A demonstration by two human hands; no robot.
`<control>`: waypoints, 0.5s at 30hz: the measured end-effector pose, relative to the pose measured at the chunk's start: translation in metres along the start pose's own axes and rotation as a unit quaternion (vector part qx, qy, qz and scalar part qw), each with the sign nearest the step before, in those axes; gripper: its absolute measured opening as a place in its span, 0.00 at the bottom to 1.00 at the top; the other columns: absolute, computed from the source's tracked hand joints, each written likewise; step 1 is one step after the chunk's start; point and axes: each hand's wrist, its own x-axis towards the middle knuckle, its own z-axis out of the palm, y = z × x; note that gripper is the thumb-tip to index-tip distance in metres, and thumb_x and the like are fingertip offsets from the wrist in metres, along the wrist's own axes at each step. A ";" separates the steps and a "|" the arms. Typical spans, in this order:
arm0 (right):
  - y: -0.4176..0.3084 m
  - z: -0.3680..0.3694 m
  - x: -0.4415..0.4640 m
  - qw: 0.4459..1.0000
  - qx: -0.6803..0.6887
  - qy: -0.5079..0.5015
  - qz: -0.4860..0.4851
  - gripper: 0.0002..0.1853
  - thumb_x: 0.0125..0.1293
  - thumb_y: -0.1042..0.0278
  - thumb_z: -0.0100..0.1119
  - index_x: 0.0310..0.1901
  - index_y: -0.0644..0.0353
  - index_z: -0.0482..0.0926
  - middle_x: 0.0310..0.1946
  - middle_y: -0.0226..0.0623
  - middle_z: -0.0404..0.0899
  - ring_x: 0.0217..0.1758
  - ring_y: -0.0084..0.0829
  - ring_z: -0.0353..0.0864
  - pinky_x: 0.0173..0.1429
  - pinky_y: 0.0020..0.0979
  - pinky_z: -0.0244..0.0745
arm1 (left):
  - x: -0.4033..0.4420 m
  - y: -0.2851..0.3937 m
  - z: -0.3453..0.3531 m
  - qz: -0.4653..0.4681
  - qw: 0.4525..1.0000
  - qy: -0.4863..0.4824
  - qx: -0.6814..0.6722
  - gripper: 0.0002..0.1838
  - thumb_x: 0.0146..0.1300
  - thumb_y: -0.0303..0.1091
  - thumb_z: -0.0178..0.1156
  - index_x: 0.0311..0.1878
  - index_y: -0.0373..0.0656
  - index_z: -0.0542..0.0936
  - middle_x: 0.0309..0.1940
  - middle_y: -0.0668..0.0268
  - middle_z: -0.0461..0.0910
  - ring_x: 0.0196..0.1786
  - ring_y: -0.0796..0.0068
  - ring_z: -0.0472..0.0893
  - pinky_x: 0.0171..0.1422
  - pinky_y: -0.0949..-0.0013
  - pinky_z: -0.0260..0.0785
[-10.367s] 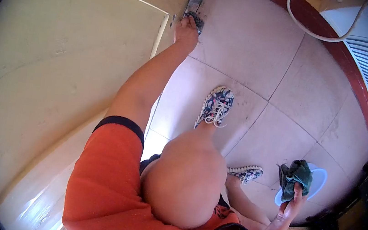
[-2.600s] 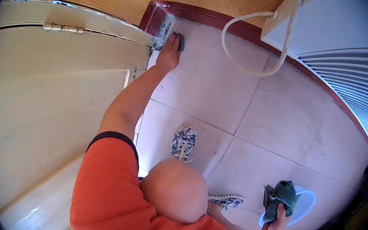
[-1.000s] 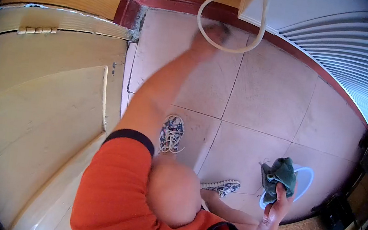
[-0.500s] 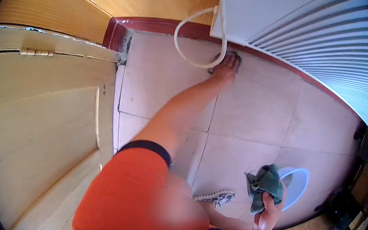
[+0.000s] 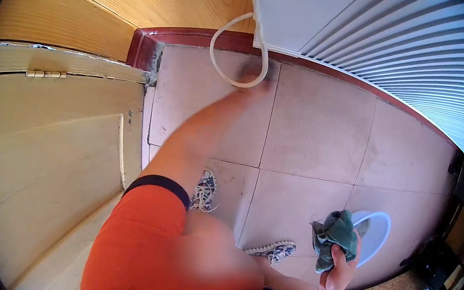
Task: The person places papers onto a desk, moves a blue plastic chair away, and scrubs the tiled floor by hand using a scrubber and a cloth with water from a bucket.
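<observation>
My left hand [image 5: 254, 84] is stretched far out to the floor by the wall, smeared by motion. Under it is a dark cloth [image 5: 251, 66], pressed against the tile and partly behind a pale hose loop [image 5: 212, 64]. Down at the lower right, my right hand [image 5: 342, 269] is closed around a bunched green cloth [image 5: 336, 239], held up off the floor. Just beyond that hand stands a pale bucket [image 5: 381, 236], partly hidden by the hand and cloth.
Square tiles [image 5: 315, 126] cover the floor. A white ribbed unit [image 5: 403, 67] borders the far right, and a dark red skirting [image 5: 199, 38] runs along the wall. A cream door [image 5: 46, 151] is at left. Two patterned shoes, one [image 5: 203, 191] beside my left arm, stand on the tiles.
My left hand has slid leftward along the tile with the dark cloth, now behind the hose loop. A second shoe has come into view. My right hand keeps hold of the green cloth.
</observation>
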 end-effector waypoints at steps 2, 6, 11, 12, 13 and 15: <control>0.005 -0.002 -0.002 1.000 -0.018 -0.005 0.004 0.31 0.49 0.79 0.61 0.58 0.63 0.65 0.47 0.38 0.73 0.49 0.31 0.74 0.53 0.32 0.71 | 0.015 0.026 0.056 0.099 0.982 0.075 0.141 0.33 0.60 0.44 0.50 0.65 0.36 0.59 0.67 0.51 0.56 0.69 0.57 0.57 0.73 0.58 0.45; -0.007 0.005 -0.003 1.000 -0.021 0.004 -0.018 0.31 0.49 0.80 0.60 0.58 0.63 0.65 0.47 0.38 0.73 0.50 0.31 0.74 0.54 0.32 0.70 | 0.014 -0.008 0.027 0.109 0.992 0.063 -0.006 0.27 0.62 0.39 0.47 0.62 0.36 0.63 0.63 0.50 0.61 0.66 0.55 0.61 0.71 0.59 0.50; -0.007 -0.005 -0.007 0.999 -0.030 0.015 -0.035 0.33 0.50 0.75 0.63 0.59 0.64 0.63 0.49 0.39 0.73 0.52 0.34 0.73 0.55 0.34 0.69 | -0.053 -0.200 -0.045 -0.053 0.977 0.152 0.137 0.30 0.62 0.41 0.49 0.65 0.38 0.60 0.64 0.48 0.59 0.66 0.53 0.61 0.68 0.60 0.54; -0.002 -0.013 -0.007 0.998 -0.025 0.025 -0.044 0.33 0.51 0.74 0.64 0.60 0.64 0.63 0.50 0.39 0.72 0.52 0.34 0.72 0.55 0.34 0.69 | -0.063 -0.251 -0.035 -0.072 0.957 0.230 0.164 0.32 0.63 0.42 0.49 0.67 0.38 0.57 0.66 0.48 0.57 0.67 0.54 0.58 0.70 0.59 0.51; -0.002 -0.012 -0.006 0.999 -0.024 0.029 -0.035 0.33 0.51 0.74 0.64 0.60 0.64 0.63 0.50 0.39 0.72 0.52 0.33 0.72 0.55 0.33 0.69 | -0.072 -0.252 -0.042 -0.075 0.956 0.229 0.169 0.32 0.63 0.42 0.49 0.67 0.38 0.57 0.66 0.48 0.57 0.67 0.54 0.58 0.70 0.59 0.51; -0.004 -0.012 -0.006 0.999 -0.024 0.031 -0.026 0.33 0.51 0.74 0.64 0.60 0.64 0.63 0.50 0.39 0.72 0.52 0.33 0.72 0.56 0.33 0.68 | -0.096 -0.246 -0.046 -0.116 0.959 0.227 0.125 0.33 0.64 0.43 0.47 0.69 0.38 0.52 0.69 0.50 0.51 0.70 0.53 0.52 0.71 0.54 0.46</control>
